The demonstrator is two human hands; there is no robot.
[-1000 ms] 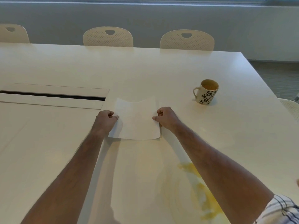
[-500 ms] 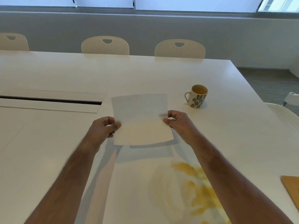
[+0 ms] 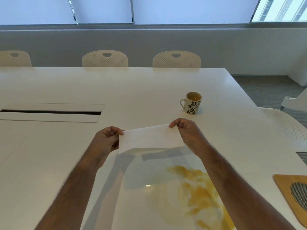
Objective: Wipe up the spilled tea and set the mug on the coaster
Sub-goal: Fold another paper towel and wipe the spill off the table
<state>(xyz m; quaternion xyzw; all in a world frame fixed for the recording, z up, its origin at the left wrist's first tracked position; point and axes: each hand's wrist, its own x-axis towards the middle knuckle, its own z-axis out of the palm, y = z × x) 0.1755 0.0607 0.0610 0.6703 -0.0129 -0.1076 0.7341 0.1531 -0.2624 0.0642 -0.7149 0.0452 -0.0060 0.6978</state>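
The paper towel [image 3: 150,138] has risen off the table [image 3: 66,85]. The left hand [image 3: 106,141] and right hand [image 3: 187,131] pinch its top corners above the spilled tea [image 3: 197,193].

1. Table [image 3: 66,163]: smooth, glossy white, throwing reflections.
2. Towel [image 3: 150,138]: soft matt paper.
3. Mug [image 3: 192,103]: glazed ceramic, leaf print.
4. Coaster [image 3: 285,185]: wood, woven centre.
5. Chairs [image 3: 105,59]: perforated matt plastic.

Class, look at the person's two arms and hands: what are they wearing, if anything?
Both forearms are bare up to the frame's bottom edge; no sleeve shows. The left hand and right hand wear no gloves, and no rings, watch or bracelet can be seen on them.
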